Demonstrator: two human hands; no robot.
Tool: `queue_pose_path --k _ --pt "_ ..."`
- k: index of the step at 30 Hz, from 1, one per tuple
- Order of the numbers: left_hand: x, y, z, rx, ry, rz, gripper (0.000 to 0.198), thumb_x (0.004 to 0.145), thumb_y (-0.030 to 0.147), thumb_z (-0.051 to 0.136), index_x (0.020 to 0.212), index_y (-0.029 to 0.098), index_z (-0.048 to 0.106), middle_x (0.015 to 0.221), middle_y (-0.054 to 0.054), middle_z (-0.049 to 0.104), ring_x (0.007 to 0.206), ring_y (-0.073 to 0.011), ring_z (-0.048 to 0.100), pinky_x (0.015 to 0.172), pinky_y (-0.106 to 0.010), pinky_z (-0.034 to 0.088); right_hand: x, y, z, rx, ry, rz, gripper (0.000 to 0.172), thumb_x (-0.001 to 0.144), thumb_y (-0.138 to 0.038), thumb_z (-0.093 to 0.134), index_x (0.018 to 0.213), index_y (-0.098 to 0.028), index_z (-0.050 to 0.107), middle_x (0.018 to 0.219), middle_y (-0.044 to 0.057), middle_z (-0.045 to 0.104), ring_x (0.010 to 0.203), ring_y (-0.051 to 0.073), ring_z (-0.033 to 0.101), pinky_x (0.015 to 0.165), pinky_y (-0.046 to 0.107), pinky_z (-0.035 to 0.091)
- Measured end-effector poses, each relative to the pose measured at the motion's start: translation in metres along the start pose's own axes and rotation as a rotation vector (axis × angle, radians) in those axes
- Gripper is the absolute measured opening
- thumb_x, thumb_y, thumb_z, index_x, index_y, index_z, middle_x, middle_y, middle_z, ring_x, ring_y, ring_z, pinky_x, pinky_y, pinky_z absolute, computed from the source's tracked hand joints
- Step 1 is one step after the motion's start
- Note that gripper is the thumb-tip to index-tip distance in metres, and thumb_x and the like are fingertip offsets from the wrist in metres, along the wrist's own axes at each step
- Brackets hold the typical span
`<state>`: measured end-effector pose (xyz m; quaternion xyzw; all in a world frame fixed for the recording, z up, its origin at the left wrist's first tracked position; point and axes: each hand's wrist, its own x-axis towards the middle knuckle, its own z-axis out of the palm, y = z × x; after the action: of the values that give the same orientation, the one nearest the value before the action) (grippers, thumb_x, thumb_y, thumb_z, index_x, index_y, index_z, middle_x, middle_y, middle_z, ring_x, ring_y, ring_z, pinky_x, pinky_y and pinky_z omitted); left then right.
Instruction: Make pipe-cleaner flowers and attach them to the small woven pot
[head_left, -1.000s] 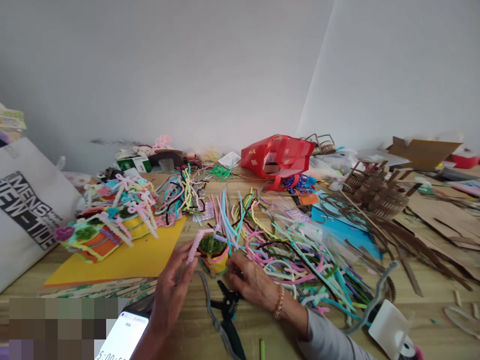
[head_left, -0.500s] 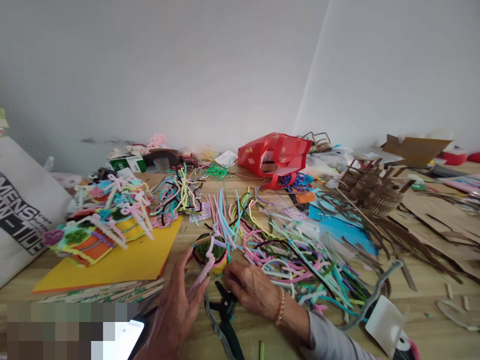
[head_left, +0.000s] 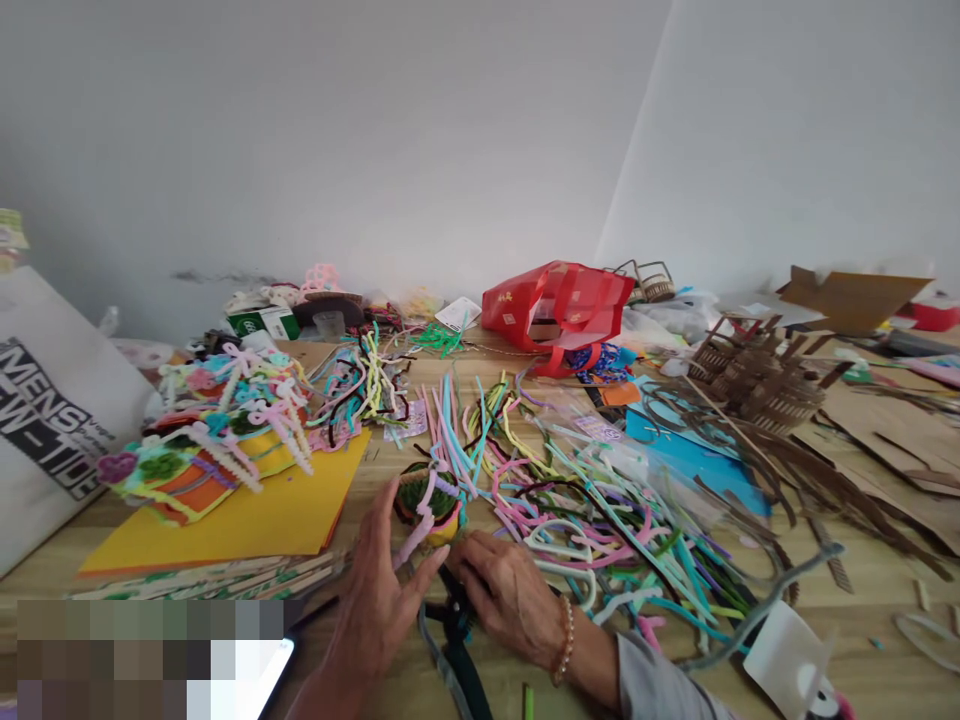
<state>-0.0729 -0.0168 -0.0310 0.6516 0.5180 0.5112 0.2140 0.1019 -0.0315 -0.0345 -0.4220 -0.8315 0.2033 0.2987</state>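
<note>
Our left hand [head_left: 375,590] curved along the yellow-sided pot [head_left: 448,529], thumb and fingers apart, probably steadying it between our hands; our right hand [head_left: 511,592] bunched its fingers together beside it, on what we couldn't tell.

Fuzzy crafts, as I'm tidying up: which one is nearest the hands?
The green-topped yellow craft, between the left hand and right hand; the other crafts cluster farther left.

The hands [head_left: 379,590] [head_left: 514,590] partly hide the yellow-green craft piece [head_left: 415,500]
</note>
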Motion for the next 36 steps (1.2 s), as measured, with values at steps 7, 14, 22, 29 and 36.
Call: queue_pose_path --k 7,14,22,29,36 --pt "0.005 -0.002 0.008 -0.014 0.005 -0.116 0.072 0.081 0.04 0.063 0.143 0.022 0.031 0.136 -0.016 0.05 0.125 -0.0313 0.05 0.101 -0.048 0.044 0.002 0.004 -0.001 0.085 0.13 0.044 0.015 0.085 -0.009 0.042 0.092 -0.02 0.047 0.085 0.004 0.056 0.076 0.019 0.052 0.067 0.029 0.042" --pt "0.001 -0.008 0.013 -0.05 -0.093 -0.179 0.069 0.088 0.044 0.052 0.146 0.021 0.024 0.142 -0.015 0.046 0.131 -0.0288 0.043 0.108 -0.047 0.035 0.006 0.015 -0.003 0.214 0.245 0.114 0.047 0.076 -0.003 0.046 0.12 -0.02 0.042 0.108 0.008 0.053 0.101 0.022 0.05 0.088 0.036 0.043" --pt "0.001 -0.006 0.012 -0.195 -0.127 -0.248 0.065 0.089 0.044 0.049 0.146 0.025 0.024 0.144 -0.011 0.045 0.131 -0.0265 0.045 0.11 -0.044 0.033 0.004 0.027 0.006 0.359 0.289 0.247 0.028 0.08 -0.007 0.046 0.105 -0.021 0.044 0.098 0.005 0.055 0.087 0.018 0.055 0.078 0.031 0.048" --pt "-0.005 -0.019 0.012 -0.077 -0.143 -0.222 0.071 0.087 0.043 0.053 0.148 0.027 0.02 0.148 -0.011 0.04 0.133 -0.0293 0.042 0.11 -0.05 0.033 0.0 0.028 0.004 0.125 0.202 0.204 0.041 0.078 -0.007 0.048 0.116 -0.021 0.042 0.107 0.008 0.056 0.1 0.022 0.055 0.09 0.039 0.048" --pt "-0.006 -0.02 0.011 -0.071 -0.168 -0.189 0.068 0.089 0.039 0.052 0.147 0.025 0.021 0.15 -0.012 0.036 0.138 -0.0274 0.034 0.113 -0.049 0.028 -0.009 0.027 -0.005 -0.267 -0.002 0.191 0.036 0.079 -0.012 0.054 0.114 -0.017 0.046 0.115 0.013 0.057 0.108 0.028 0.054 0.095 0.046 0.044"
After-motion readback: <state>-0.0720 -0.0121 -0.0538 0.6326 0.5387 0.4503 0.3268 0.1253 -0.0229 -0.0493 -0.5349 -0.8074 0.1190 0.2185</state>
